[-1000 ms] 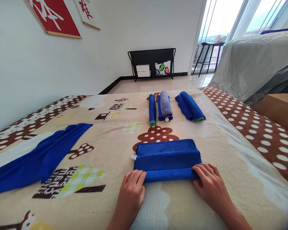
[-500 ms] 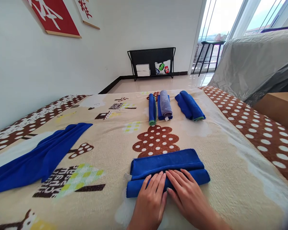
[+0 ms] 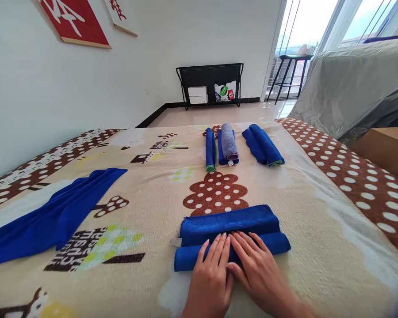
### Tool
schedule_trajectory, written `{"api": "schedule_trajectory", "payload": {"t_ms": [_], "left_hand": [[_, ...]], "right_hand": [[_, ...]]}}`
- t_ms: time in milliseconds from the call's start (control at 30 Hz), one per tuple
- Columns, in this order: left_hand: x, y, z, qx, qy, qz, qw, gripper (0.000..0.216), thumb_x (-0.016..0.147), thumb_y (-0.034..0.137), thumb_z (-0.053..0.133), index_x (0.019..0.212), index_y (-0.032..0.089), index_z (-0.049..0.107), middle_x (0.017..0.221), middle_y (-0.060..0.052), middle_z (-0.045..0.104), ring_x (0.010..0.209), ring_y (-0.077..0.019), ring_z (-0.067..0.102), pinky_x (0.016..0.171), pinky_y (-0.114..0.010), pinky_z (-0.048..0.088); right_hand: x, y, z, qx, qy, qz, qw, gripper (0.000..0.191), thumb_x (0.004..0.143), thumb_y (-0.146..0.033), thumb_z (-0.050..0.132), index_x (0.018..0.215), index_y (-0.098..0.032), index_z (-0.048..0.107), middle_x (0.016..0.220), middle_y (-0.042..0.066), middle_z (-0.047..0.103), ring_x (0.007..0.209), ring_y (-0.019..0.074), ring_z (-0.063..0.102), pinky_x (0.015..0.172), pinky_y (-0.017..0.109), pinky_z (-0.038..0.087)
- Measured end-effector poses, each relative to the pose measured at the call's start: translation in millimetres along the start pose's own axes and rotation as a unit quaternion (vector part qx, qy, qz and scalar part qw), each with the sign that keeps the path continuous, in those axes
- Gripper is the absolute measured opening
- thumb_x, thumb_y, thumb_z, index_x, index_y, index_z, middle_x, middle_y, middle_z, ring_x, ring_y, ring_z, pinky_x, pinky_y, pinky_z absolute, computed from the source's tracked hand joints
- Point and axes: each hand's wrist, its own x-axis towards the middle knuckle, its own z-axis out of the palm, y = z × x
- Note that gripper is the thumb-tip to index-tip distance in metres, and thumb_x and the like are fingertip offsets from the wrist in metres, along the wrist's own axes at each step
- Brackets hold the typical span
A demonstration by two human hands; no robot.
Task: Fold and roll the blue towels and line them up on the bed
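A blue towel [image 3: 228, 218] lies in front of me, rolled in from its near and far sides, with a sunken strip between the rolls. A small white tag shows at its left end. My left hand [image 3: 210, 274] rests on the near roll [image 3: 185, 258], its fingers stretched over the top. Right beside it, my right hand [image 3: 257, 265] lies on the same roll with its fingers extended and its thumb at the near edge. Both hands press on the roll from above, and neither visibly grips it. The roll's underside is hidden.
Farther up the patterned blanket [image 3: 152, 185] lie a thin blue roll [image 3: 210, 150], a grey-purple roll [image 3: 229, 142] on blue cloth, and another rolled blue towel [image 3: 263, 145]. A loose blue towel [image 3: 59, 212] is spread at the left. A cardboard box [image 3: 384, 150] stands at the right.
The near roll and both hands have barely moved. The far roll lies slightly flatter, and the strip between the rolls shows a little more. My right thumb has shifted slightly left.
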Motion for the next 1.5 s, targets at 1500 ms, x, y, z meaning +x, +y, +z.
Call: {"api": "schedule_trajectory", "payload": {"t_ms": [1500], "left_hand": [[13.2, -28.0, 14.1, 0.022, -0.041, -0.144, 0.988, 0.046, 0.101, 0.027, 0.036, 0.144, 0.015, 0.047, 0.15, -0.006, 0.049, 0.138, -0.0243, 0.048, 0.109, -0.051, 0.041]], "right_hand": [[23.6, 26.4, 1.0, 0.03, -0.081, 0.07, 0.994, 0.051, 0.105, -0.05, 0.031, 0.144, -0.023, 0.05, 0.151, -0.001, 0.043, 0.143, 0.0193, 0.037, 0.117, 0.045, 0.032]]}}
